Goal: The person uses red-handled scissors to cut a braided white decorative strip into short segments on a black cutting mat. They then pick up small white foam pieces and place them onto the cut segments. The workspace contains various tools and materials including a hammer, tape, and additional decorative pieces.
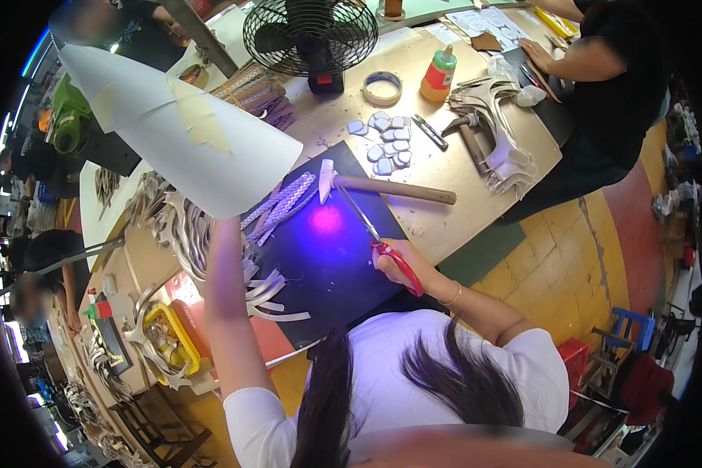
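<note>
Scissors (pixel 405 271) sit just right of centre, my right hand (pixel 415 256) curled round their handles; upper-left cone (pixel 246 152) hides my left hand, grip untellable. I'd steer the tips clear of the hammer (pixel 398 189).

Past the bench's (pixel 444 222) near right edge, yellow tiled floor (pixel 542 261) meets a red strip (pixel 633 210); a blue stool (pixel 636 319) stands beyond.

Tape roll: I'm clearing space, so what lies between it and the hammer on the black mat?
In the head view, a cluster of small pale pieces lies between the tape roll and the hammer.
</note>
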Demonstrator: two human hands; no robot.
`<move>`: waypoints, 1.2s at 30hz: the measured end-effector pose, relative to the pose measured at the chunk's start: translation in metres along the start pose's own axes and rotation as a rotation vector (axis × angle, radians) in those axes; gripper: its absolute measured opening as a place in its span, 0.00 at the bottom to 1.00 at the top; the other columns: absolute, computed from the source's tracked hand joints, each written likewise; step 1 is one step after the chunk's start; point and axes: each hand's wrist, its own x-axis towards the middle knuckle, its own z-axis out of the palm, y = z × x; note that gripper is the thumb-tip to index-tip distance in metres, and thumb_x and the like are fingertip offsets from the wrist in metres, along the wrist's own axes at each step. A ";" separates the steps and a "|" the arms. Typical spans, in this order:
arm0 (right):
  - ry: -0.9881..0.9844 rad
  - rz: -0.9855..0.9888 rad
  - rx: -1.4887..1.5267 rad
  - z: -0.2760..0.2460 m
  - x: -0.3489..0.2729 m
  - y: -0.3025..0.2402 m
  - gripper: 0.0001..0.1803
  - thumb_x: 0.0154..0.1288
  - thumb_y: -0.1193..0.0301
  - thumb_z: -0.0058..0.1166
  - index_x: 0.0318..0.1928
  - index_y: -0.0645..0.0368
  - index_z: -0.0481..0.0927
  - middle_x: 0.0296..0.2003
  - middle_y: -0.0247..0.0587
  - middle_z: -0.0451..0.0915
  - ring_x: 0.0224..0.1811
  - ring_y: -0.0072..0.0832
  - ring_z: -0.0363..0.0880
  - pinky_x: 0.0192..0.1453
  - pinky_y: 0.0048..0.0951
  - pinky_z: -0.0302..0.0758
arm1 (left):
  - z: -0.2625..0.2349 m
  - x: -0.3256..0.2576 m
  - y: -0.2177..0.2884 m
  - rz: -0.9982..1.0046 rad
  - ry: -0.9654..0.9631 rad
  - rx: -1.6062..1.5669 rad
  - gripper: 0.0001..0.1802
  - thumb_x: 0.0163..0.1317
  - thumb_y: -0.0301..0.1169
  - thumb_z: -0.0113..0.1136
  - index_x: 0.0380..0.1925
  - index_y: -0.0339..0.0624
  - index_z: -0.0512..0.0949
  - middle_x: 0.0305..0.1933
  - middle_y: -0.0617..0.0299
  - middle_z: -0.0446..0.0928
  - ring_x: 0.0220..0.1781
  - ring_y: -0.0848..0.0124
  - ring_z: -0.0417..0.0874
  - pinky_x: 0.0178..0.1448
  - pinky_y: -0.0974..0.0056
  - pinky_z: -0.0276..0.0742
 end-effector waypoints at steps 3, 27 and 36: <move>0.016 0.007 0.007 -0.001 -0.003 0.000 0.36 0.56 0.30 0.54 0.31 0.53 0.70 0.19 0.20 0.62 0.16 0.11 0.59 0.20 0.16 0.55 | 0.001 0.003 -0.001 0.014 0.007 0.018 0.15 0.60 0.31 0.61 0.46 0.37 0.79 0.44 0.46 0.80 0.41 0.52 0.82 0.47 0.51 0.78; -0.058 -0.004 0.023 -0.003 0.020 0.000 0.41 0.67 0.34 0.46 0.50 0.65 0.76 0.29 0.29 0.69 0.28 0.17 0.70 0.33 0.19 0.73 | -0.091 -0.023 0.062 -0.725 -0.210 -1.035 0.14 0.64 0.29 0.65 0.48 0.35 0.83 0.37 0.60 0.82 0.32 0.74 0.80 0.37 0.67 0.79; -0.058 -0.062 -0.055 0.017 0.033 -0.017 0.46 0.60 0.30 0.51 0.52 0.66 0.75 0.30 0.30 0.69 0.28 0.16 0.71 0.33 0.20 0.74 | -0.106 -0.027 0.112 -1.021 -0.043 -1.853 0.19 0.62 0.25 0.67 0.52 0.35 0.79 0.44 0.60 0.82 0.38 0.75 0.84 0.42 0.71 0.83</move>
